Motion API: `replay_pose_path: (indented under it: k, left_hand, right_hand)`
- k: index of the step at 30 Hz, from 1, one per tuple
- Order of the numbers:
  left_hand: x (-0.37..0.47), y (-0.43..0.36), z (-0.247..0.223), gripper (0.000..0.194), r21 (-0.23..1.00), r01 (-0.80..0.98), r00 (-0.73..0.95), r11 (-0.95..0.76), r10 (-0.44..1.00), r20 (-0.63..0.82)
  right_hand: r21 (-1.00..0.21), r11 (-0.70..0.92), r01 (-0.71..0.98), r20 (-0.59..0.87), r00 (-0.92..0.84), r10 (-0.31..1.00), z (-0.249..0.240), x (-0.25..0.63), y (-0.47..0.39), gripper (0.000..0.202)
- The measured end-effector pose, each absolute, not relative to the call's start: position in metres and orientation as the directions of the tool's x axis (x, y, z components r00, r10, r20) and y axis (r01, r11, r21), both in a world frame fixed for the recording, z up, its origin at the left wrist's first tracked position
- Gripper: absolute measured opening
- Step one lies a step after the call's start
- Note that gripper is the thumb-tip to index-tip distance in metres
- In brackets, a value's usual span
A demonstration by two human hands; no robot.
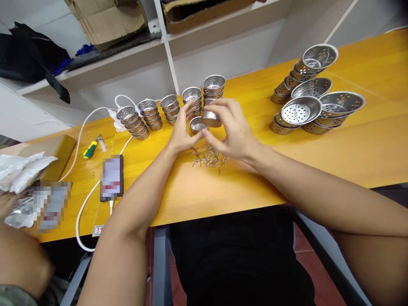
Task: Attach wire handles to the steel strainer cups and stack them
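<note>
My right hand (236,129) is closed on a small metal strainer cup (212,115), tilted, with fingers on top and thumb below. My left hand (183,129) has its thumb and fingers apart beside another perforated cup (197,125), low on the table; I cannot tell whether it touches that cup. Its thumb tip comes close to my right thumb. Just in front of the hands lies a tangle of thin curved metal wires (208,157). Stacked strainer cups (192,94) stand behind the hands, partly hidden by them.
More stacks of perforated cups (127,114) line the back left, and larger stacks (301,110) stand at right. A phone (111,176) with a white cable and a yellow-green screwdriver (90,150) lie at left. Another person's arm (22,250) is at far left. Behind rises a white shelf (223,38).
</note>
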State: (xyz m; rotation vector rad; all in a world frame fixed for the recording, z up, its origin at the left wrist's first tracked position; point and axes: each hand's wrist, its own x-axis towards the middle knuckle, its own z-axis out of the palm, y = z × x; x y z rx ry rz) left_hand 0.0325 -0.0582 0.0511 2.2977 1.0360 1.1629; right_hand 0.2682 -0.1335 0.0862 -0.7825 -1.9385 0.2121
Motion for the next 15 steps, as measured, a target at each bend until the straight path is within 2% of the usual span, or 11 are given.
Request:
replay_pose_path:
  k: [2,6,12,15]
  left_hand:
    - [0.035,-0.059,0.055,0.114,0.636,0.400,0.418,-0.661,0.748,0.515]
    - [0.028,-0.050,0.058,0.102,0.663,0.332,0.491,-0.671,0.723,0.486]
    - [0.025,-0.050,0.066,0.117,0.669,0.326,0.508,-0.668,0.720,0.472]
    - [0.030,-0.053,0.067,0.116,0.689,0.317,0.487,-0.652,0.735,0.471]
  right_hand:
    - [-0.416,0.831,0.368,0.751,-0.375,0.543,0.084,0.257,-0.143,0.062]
    - [-0.403,0.861,0.310,0.727,-0.464,0.507,0.082,0.250,-0.146,0.061]
    - [-0.397,0.888,0.231,0.764,-0.454,0.459,0.080,0.260,-0.136,0.048]
    - [-0.458,0.863,0.215,0.763,-0.403,0.505,0.077,0.262,-0.131,0.044]
